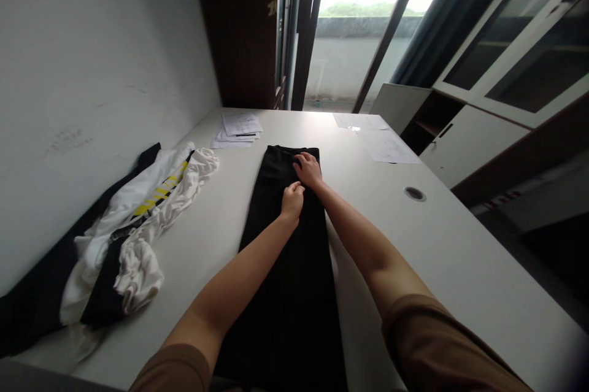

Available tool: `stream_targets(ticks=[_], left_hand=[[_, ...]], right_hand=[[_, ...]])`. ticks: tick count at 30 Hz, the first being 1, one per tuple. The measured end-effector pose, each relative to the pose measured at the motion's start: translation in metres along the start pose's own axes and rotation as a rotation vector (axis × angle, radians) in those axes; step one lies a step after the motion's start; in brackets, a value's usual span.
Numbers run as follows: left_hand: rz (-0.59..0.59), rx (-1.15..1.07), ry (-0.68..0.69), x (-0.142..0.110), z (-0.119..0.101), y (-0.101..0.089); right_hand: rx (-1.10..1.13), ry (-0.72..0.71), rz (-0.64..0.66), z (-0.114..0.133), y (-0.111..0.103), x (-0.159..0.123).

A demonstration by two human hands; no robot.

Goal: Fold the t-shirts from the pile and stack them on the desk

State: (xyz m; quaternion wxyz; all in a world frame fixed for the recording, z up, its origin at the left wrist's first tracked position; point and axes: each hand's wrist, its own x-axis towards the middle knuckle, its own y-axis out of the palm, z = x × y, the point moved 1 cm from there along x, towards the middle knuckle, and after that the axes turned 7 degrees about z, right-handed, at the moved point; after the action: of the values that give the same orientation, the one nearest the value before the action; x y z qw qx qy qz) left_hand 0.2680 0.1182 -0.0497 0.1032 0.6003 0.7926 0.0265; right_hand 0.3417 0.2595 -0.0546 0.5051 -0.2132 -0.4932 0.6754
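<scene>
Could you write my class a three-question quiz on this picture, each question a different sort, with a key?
1. True or false: the left hand is spread flat with its fingers wide apart.
2. Where does the pile of clothes lie? A) On the floor B) On the table, by the wall C) On a chair
3. Fill the gap: the hand nearer the far end of the black garment is the ____ hand.

Key: 1. False; the left hand is curled. 2. B. 3. Right.
</scene>
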Motion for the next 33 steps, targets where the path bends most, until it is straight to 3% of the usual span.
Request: stream_targets(ticks=[2, 5, 9, 12, 15, 20, 24, 29, 33], left_hand=[[-0.01, 0.006, -0.011, -0.006, -0.004, -0.001], [-0.043, 0.141, 0.056, -0.015, -0.014, -0.01], [-0.068, 0.696, 0.371, -0.019, -0.026, -0.032], [0.112, 1.154, 0.462, -0.013, -0.019, -0.047], [0.307, 1.41, 0.364, -0.008, -0.001, -0.054], [0.385, 1.53, 0.328, -0.015, 0.012, -0.054], [0.515, 1.526, 0.339, -0.021, 0.009, -0.072], [0.612, 1.488, 0.566, -0.034, 0.002, -0.107], [0.725, 1.495, 0.7, -0.06, -0.004, -0.117]], right_hand=[[-0.064, -0.093, 0.138, -0.003, 0.009, -0.009], [-0.146, -0.1, 0.234, -0.011, 0.019, -0.019], [-0.252, -0.031, 0.221, -0.012, 0.019, -0.027], [-0.277, 0.069, 0.196, -0.012, 0.017, -0.031], [-0.246, 0.138, 0.233, -0.017, 0.015, -0.032], [-0.219, 0.12, 0.267, -0.027, 0.01, -0.027], [-0.253, 0.125, 0.263, -0.015, 0.007, -0.031], [-0.233, -0.093, 0.284, 0.017, 0.019, -0.043], [-0.196, -0.078, 0.327, 0.024, 0.029, -0.033]])
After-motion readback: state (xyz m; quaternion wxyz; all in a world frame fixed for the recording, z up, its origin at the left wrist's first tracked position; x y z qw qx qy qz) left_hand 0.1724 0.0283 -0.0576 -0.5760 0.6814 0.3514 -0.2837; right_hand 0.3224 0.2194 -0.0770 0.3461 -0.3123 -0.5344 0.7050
